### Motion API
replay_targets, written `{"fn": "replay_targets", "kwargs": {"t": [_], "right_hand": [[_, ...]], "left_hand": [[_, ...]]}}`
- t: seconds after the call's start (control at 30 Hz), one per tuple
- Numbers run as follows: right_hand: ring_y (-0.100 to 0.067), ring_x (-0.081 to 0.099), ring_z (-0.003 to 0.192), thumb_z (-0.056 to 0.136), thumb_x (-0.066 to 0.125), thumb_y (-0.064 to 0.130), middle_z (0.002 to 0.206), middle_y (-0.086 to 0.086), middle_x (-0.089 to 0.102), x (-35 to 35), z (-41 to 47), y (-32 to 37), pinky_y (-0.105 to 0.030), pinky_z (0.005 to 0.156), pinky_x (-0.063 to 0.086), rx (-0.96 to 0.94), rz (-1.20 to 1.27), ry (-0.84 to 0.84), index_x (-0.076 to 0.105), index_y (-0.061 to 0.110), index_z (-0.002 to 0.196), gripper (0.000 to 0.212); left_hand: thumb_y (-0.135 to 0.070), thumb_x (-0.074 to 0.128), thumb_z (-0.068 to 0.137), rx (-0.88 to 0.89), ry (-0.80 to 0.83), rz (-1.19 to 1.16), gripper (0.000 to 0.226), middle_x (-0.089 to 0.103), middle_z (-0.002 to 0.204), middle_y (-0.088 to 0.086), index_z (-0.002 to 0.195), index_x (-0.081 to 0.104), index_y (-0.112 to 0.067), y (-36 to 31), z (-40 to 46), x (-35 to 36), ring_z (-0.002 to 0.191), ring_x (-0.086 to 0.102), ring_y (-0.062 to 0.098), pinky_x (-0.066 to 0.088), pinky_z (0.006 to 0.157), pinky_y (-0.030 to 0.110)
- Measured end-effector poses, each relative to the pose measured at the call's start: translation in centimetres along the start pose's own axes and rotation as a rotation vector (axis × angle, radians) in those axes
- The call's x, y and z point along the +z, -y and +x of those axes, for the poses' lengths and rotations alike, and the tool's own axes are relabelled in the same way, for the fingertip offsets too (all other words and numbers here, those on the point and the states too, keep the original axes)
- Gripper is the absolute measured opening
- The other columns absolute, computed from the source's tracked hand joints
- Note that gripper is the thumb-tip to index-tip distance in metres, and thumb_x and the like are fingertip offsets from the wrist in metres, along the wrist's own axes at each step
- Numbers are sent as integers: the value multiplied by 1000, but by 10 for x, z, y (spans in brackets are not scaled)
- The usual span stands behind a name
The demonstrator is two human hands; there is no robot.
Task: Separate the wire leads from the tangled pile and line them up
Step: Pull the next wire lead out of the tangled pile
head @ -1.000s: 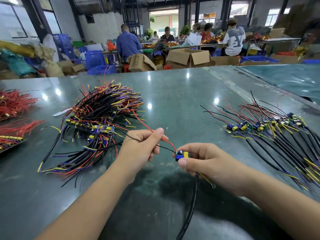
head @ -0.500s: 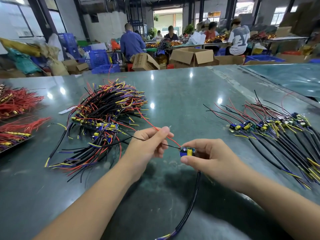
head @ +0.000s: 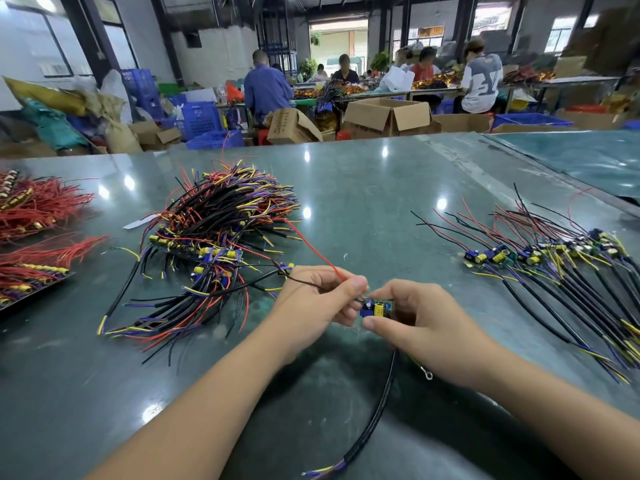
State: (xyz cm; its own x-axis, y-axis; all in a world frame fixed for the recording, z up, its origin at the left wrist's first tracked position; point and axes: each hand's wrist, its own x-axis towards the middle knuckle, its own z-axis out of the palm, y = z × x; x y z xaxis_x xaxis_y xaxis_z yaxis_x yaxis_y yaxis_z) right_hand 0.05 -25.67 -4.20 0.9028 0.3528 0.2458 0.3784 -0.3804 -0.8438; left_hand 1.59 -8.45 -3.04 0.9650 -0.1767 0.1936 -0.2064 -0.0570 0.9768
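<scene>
closer now, left hand (head: 317, 299) pinches red lead (head: 313, 249); right hand (head: 420, 323) grips module (head: 375, 308).

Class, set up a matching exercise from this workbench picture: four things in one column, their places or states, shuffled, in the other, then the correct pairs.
Things:
1. tangled pile
2. lined-up leads
3. small circuit board
4. thin red wire

Places or states:
A. pinched by the left hand
B. held by the right hand
C. on the table, left of the hands
D. in a row on the table, right of the hands

Pairs: 1-C, 2-D, 3-B, 4-A
</scene>
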Motion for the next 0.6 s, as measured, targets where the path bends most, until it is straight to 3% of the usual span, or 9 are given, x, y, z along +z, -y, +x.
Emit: {"fn": "replay_targets", "kwargs": {"t": [0.17, 0.33, 0.4, 0.47, 0.6], "right_hand": [[-11, 48, 58, 81, 73, 29, 72, -13, 66, 0, 1, 0, -34, 60, 41, 16, 12, -25, 67, 25, 87, 10], [-17, 60, 54, 69, 67, 57, 64, -9, 65, 1, 2, 0, -38, 58, 47, 99, 65, -57, 65, 29, 82, 31], [-29, 61, 57, 75, 65, 49, 65, -7, 67, 0, 3, -1, -46, 59, 50, 117, 52, -63, 63, 30, 80, 20], [-29, 60, 57, 83, 67, 38, 66, -7, 68, -1, 4, -2, -46, 58, 50, 131, 97, -53, 63, 26, 79, 13], [-13, 57, 54, 84, 70, 25, 63, -2, 63, 0, 4, 3, -27, 57, 47, 149, 282, -33, 62, 11, 80, 16]], "left_hand": [[-8, 58, 92, -19, 20, -38, 16, 68, 61, 1, 84, 70, -5, -1, -1, -4, 52, 60, 7, 52, 53, 20], [-9, 59, 91, 9, 51, -4, 14, 69, 64, 1, 86, 72, -7, 0, -2, -1, 56, 62, 8, 52, 55, 18], [-12, 56, 93, 19, 51, -6, 18, 69, 66, 3, 87, 72, -8, -1, -2, -1, 56, 61, 10, 52, 56, 20], [-14, 51, 96, 22, 43, 9, 23, 69, 64, 2, 87, 71, -7, -1, -2, -1, 54, 61, 9, 52, 55, 20], [-16, 40, 101, -1, -3, 19, 32, 64, 58, 3, 82, 64, -5, 0, 2, 0, 47, 55, 9, 50, 50, 21]]}}
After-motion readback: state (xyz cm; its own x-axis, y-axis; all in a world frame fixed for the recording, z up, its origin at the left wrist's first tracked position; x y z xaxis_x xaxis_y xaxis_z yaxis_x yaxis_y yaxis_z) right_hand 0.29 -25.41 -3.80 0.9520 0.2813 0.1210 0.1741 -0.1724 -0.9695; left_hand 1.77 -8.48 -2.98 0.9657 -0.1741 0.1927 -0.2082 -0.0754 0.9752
